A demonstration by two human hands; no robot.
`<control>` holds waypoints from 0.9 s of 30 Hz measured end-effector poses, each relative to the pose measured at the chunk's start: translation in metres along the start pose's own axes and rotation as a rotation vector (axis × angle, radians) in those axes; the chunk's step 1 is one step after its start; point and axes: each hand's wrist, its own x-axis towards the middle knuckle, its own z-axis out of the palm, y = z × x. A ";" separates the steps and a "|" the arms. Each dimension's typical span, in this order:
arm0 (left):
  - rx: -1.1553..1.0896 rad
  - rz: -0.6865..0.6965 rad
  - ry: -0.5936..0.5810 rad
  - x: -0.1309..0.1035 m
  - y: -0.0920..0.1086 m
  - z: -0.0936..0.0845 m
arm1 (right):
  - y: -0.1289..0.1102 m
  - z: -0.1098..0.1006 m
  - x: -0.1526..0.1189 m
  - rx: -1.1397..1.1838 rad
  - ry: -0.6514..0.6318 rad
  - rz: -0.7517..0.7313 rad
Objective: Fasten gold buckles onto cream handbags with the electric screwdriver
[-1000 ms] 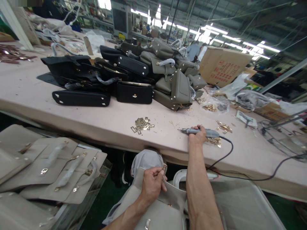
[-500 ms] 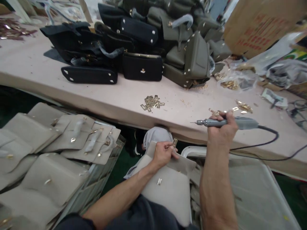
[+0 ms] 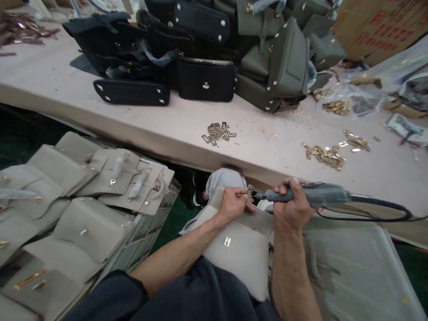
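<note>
On my lap lies a light beige handbag (image 3: pixel 239 263) with its flap raised and a metal lock piece (image 3: pixel 228 241) on its front. My left hand (image 3: pixel 233 204) pinches the flap's edge, where a small gold rectangular metal plate (image 3: pixel 249 190) sticks up beside the fingertips. Wrapped around a grey electric screwdriver (image 3: pixel 321 195) is my right hand (image 3: pixel 294 203). The screwdriver lies level, pointing left, its thin bit close to the gold plate; whether it touches cannot be made out.
Across the table (image 3: pixel 133 120) stand black handbags (image 3: pixel 205 80) and olive handbags (image 3: pixel 287 62). Gold plates (image 3: pixel 219 133) and other gold fittings (image 3: pixel 324 155) lie in piles nearer me. Beige handbags (image 3: pixel 76 227) fill a crate at left; a pale plastic bin (image 3: pixel 361 263) stands at right.
My right hand has brought the screwdriver down and left from above the table edge to the gold plate at the flap. My left hand keeps its pinch; the view has shifted slightly.
</note>
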 end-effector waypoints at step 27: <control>-0.021 -0.007 -0.017 -0.001 0.004 0.002 | 0.016 0.009 -0.008 -0.336 -0.467 -0.198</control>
